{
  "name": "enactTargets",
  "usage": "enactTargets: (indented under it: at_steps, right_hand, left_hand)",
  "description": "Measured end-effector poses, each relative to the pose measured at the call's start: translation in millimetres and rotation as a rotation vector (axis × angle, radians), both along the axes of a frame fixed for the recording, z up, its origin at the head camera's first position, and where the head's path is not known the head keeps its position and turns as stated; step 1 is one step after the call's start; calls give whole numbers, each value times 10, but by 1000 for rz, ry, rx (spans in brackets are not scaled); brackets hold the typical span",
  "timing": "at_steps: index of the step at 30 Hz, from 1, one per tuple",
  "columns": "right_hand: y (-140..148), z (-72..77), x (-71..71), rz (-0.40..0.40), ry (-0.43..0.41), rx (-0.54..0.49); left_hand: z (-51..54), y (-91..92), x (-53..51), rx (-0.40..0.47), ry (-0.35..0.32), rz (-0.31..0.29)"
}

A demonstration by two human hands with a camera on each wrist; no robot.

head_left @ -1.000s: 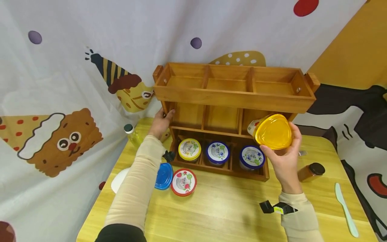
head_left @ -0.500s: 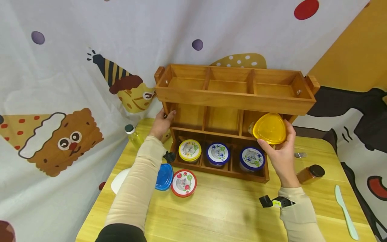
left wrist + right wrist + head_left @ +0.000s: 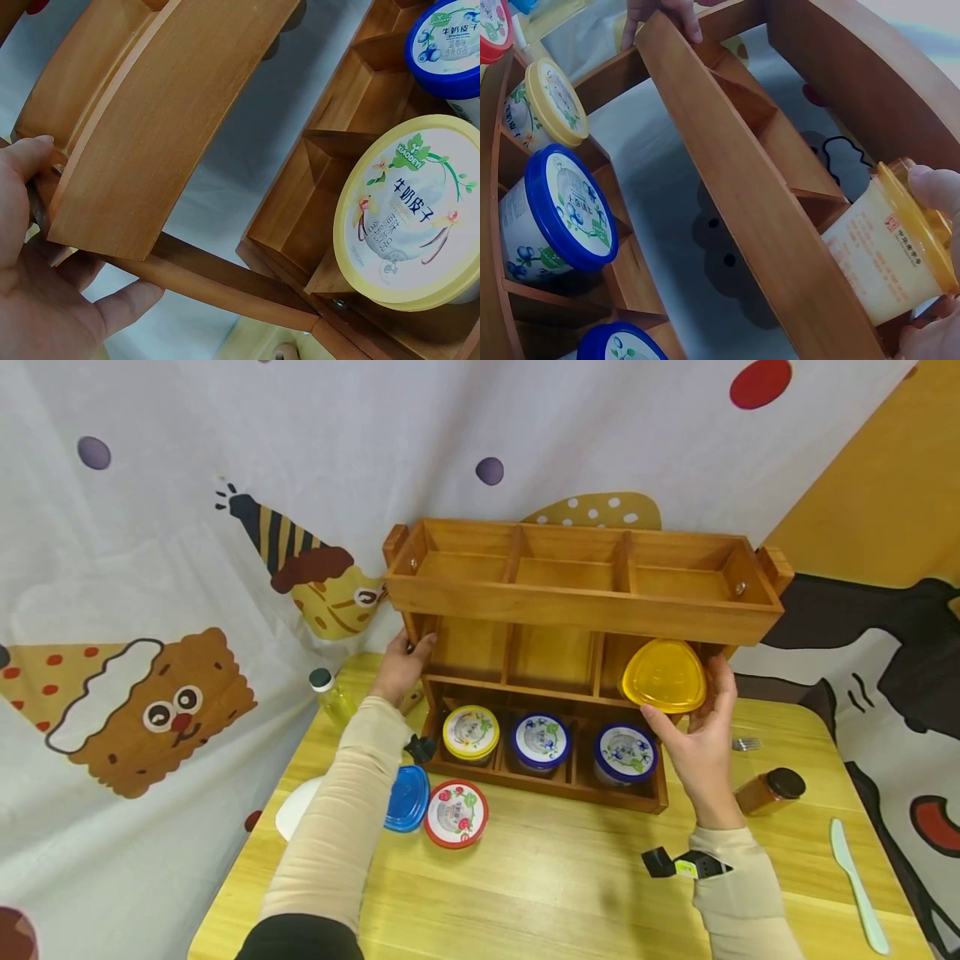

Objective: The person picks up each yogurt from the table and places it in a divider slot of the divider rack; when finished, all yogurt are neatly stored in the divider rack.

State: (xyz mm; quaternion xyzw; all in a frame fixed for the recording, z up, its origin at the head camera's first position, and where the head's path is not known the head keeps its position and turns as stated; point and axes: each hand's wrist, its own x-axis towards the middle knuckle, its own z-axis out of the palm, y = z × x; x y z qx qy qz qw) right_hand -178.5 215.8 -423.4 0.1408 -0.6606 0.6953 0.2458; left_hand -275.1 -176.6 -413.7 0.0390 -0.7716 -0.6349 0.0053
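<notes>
A three-tier wooden rack (image 3: 585, 603) stands on the table. My left hand (image 3: 399, 672) grips its left side, thumb and fingers around the end of the middle tier (image 3: 161, 142). My right hand (image 3: 707, 739) holds a pale plastic tub (image 3: 881, 255) by its yellow, rounded-triangular lid (image 3: 664, 676). The tub tilts toward me at the right compartment of the middle tier, its lower part behind the front rail in the right wrist view. Below, the bottom tier bears a yellow-lidded cup (image 3: 471, 732) and two blue-lidded cups (image 3: 541, 741), one per compartment.
A red-lidded cup (image 3: 456, 813) and a blue lid or dish (image 3: 407, 799) lie by my left forearm. An oil bottle (image 3: 331, 695) is at the left. On the right are a brown jar (image 3: 771, 789), a fork (image 3: 746, 744) and a pale green knife (image 3: 858, 887).
My right hand has carried the tub left and inward to the middle tier's right compartment, slowing in the last half second. My left hand keeps its grip on the rack.
</notes>
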Motion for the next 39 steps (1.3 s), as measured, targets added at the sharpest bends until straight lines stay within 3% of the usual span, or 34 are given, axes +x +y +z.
enactTargets:
  at_steps: [2,10,23,27,32,39]
  right_hand:
    - [11,18,34,0,-6,-12]
    - [39,113,240,-5,-66,-44]
    - [-59,223,542,49,107,4]
    - [-144,245,606,100,166,23]
    - [-285,188,663,170,196,87]
    - [-531,-7,687,228,153,180]
  left_hand:
    - [-105,-23,-68,0,27,10]
    - [-107,-25,-55,6,33,2]
    - [-113,-31,-57,-8,22,-1]
    - [-106,-28,-56,-13,21,-3]
    - [-95,-27,-48,-26,28,7]
    - [-79,-27,-40,-30,21,0]
